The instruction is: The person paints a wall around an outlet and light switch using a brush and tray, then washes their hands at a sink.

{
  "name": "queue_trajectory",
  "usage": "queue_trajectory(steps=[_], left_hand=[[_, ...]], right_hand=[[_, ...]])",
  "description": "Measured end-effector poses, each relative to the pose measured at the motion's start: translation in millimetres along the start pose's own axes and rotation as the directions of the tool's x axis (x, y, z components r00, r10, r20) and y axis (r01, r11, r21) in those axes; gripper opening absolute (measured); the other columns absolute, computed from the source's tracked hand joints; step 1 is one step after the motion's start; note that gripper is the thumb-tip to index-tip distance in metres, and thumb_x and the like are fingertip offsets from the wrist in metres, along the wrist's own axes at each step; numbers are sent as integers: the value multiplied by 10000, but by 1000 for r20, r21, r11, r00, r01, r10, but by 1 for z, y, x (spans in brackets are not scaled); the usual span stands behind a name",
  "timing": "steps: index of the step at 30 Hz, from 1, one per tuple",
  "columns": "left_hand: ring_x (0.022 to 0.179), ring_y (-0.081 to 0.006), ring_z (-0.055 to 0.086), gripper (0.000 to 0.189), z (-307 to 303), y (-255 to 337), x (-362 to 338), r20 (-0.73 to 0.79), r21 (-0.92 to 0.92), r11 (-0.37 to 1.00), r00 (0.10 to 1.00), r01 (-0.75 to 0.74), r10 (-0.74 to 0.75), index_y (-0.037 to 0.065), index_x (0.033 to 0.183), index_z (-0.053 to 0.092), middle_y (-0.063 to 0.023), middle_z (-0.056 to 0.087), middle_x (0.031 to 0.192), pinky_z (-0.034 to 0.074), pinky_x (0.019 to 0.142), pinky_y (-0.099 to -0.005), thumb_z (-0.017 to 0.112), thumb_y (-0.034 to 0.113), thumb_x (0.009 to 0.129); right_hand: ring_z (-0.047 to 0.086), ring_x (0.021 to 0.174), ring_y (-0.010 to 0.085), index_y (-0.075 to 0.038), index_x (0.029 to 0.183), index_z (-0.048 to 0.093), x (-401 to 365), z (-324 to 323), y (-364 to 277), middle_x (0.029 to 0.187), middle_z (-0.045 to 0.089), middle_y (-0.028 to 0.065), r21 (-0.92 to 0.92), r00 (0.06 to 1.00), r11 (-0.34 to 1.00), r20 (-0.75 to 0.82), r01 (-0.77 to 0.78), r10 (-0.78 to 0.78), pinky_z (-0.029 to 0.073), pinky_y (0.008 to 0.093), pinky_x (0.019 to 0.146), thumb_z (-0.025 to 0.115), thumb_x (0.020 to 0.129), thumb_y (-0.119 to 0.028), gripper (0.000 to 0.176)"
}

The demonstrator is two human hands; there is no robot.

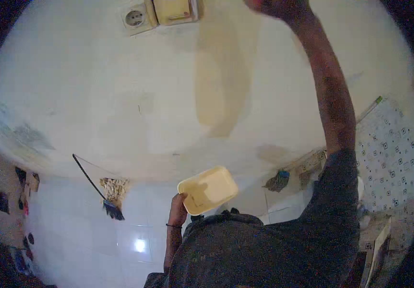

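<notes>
A pale yellow rectangular tub [211,189] is held by its left rim in my left hand [179,209], low in front of my dark shirt. A thin layer of something yellowish seems to lie inside it. My right arm reaches up along the wall, and my right hand [276,7] is at the top edge of the view, partly cut off. Something red shows at its fingers, too little of it to name. Below and left of that hand, a yellowish-beige patch [221,81] runs down the pale wall [120,72].
A wall socket [134,18] sits beside a yellow switch plate [172,9] at the top. A black-handled brush [113,209] lies on the tiled floor [82,225] at the left. On the right hangs a patterned sheet [389,158], with a dark cloth-like bundle [278,181] near the wall's foot.
</notes>
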State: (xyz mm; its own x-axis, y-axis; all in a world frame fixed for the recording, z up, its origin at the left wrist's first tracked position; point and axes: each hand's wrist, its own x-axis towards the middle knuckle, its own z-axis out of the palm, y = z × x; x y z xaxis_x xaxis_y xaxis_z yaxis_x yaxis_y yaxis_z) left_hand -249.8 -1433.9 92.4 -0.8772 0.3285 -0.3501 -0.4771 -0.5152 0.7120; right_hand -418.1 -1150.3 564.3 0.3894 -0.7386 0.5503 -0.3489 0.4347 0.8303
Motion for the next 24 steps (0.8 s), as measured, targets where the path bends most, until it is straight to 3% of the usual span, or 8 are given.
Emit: queue_trajectory(steps=[3,5,11,12,17,19,20,24], left_hand=[[889,-192,558,373,5,14,-11,-26,-23,1000,1000,16,-17,-59,1046,485,-110,555,991,458,781,-316,488,227,806],[893,-193,556,366,7,18,-22,-28,-48,999,1000,7,-8,-57,1043,485,-110,554,988,458,782,-318,491,220,805],[930,-200,543,366,-10,6,-20,-29,-75,997,999,26,-29,-54,1039,487,-117,553,1001,452,798,-329,504,219,797],[936,-201,542,370,-18,-2,-14,-40,-71,997,998,43,-46,-55,1035,491,-120,556,1001,450,803,-330,510,224,793],[924,-207,551,385,9,7,-24,-47,-94,996,999,1,-5,-59,1037,491,-129,564,995,447,810,-334,525,225,780],[920,-211,554,396,15,9,-27,-33,-82,997,999,-8,5,-63,1045,487,-133,565,996,447,813,-337,527,227,777],[977,-240,530,448,11,4,-26,-12,-51,999,1000,7,-7,-41,1094,454,-139,537,1057,431,851,-366,513,275,782],[1022,-267,515,492,16,0,-31,5,-13,1000,1000,12,-12,-19,1142,425,-150,512,1116,426,876,-392,492,326,797]], right_hand=[[611,741,231,-41,852,494,-13,-12,-34,861,587,132,6,987,999,156,-45,43,512,311,662,616,716,-32,183],[595,882,291,-65,808,578,-34,-17,-58,933,607,140,120,931,962,305,-247,201,479,390,812,623,695,-46,124],[566,951,310,-71,787,566,-63,-23,-101,953,583,139,208,894,930,400,-301,200,462,439,844,631,652,-49,152],[560,962,311,-67,765,569,-63,-24,-105,950,577,137,212,916,941,360,-264,176,464,441,844,635,634,-50,148],[571,940,303,-67,711,572,-77,-29,-130,945,561,131,246,895,923,409,-297,179,456,440,858,637,617,-58,115],[572,937,293,-69,711,571,-87,-27,-144,945,554,129,286,827,813,428,-507,365,453,441,864,629,614,-77,113],[571,939,294,-71,706,568,-85,-32,-144,925,555,129,276,896,905,397,-324,200,451,440,866,625,611,-91,113],[578,908,280,-82,695,561,-95,-36,-167,874,566,122,291,893,909,421,-299,159,450,426,875,626,587,-91,127]])
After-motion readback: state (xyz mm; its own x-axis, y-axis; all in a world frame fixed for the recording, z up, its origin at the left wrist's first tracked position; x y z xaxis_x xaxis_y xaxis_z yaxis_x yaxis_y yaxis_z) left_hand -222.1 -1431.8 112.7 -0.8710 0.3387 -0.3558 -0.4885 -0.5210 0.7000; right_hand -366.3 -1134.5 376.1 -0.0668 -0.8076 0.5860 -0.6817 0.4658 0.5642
